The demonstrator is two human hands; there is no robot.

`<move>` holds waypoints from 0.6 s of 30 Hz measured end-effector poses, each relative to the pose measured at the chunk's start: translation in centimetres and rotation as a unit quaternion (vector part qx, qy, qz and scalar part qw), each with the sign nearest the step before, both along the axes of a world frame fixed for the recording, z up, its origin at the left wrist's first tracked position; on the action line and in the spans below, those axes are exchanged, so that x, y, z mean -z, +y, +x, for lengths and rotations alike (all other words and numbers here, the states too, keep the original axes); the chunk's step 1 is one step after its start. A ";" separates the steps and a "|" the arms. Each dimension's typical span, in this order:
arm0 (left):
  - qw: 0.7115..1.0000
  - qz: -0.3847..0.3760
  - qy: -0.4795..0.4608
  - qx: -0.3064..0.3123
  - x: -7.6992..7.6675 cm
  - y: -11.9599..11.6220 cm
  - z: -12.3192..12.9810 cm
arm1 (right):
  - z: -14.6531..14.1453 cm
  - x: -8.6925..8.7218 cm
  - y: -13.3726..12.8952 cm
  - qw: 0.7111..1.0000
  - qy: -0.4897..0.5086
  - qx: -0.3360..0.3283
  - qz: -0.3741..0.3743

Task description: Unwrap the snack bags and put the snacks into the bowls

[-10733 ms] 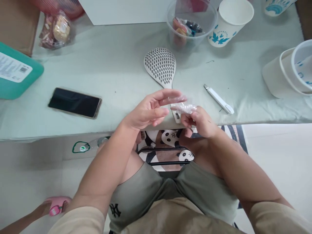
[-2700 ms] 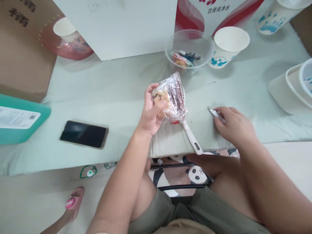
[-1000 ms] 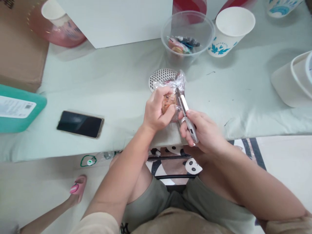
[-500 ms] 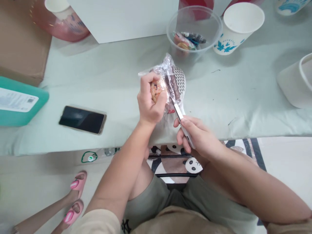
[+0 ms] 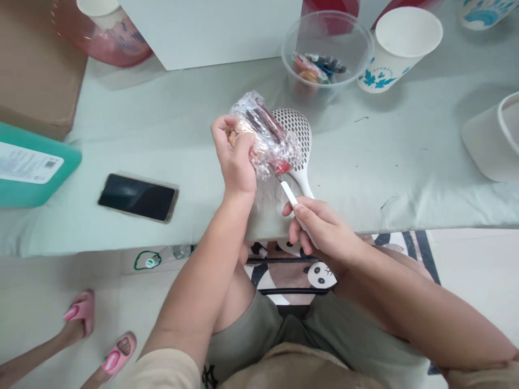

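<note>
My left hand (image 5: 237, 162) is closed on a clear plastic-wrapped package (image 5: 263, 127). Long dark reddish-brown pieces, an orange-printed packet and something red show through its crinkled film. In my right hand (image 5: 324, 224) is a slim white-handled knife (image 5: 292, 197), pointing up and left. Its dark tip meets the package's lower end near the red part; whether it has gone through the film, I cannot tell. Partly under the package, a white perforated skimmer (image 5: 302, 135) lies on the table, its handle running down behind my right hand.
Beyond my hands stands a clear plastic tub (image 5: 344, 84) holding small wrapped items, beside a paper cup (image 5: 405, 38). A white container (image 5: 492, 140) is at right. Left are a phone (image 5: 138, 197), a green container (image 5: 68, 156) and a cardboard box (image 5: 40, 70). Another person's pink slippers (image 5: 119, 354) show below.
My left hand has shifted left and turned the package, uncovering more of the skimmer. The knife tip has moved slightly down-left to the package's lower end. The other person's feet have moved.
</note>
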State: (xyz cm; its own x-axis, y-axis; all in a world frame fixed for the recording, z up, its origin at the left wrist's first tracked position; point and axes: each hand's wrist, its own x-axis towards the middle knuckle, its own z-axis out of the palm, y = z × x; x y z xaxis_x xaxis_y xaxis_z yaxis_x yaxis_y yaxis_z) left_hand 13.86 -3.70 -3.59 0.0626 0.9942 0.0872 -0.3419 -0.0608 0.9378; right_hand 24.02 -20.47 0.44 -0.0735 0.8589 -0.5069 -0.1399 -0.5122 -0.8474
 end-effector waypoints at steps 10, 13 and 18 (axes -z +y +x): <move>0.999 0.007 -0.042 0.026 -0.1 1.4 -1.4 | 9.2 2.9 1.7 0.788 -0.577 0.117 0.182; 0.990 0.082 0.002 0.116 0.6 1.2 -1.4 | 12.7 5.1 2.2 0.762 -0.623 0.140 0.106; 0.962 0.132 0.041 0.234 0.9 0.0 -0.6 | 12.3 5.0 2.2 0.703 -0.644 0.215 0.209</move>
State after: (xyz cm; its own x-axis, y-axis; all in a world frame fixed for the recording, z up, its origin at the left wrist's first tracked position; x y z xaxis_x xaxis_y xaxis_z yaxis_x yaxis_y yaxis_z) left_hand 13.26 -3.71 -4.51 0.5152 0.7994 0.3090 -0.3159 -0.1581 0.9355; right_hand 36.33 -18.27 -4.58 0.5277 0.7550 0.3892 0.8168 -0.3251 -0.4766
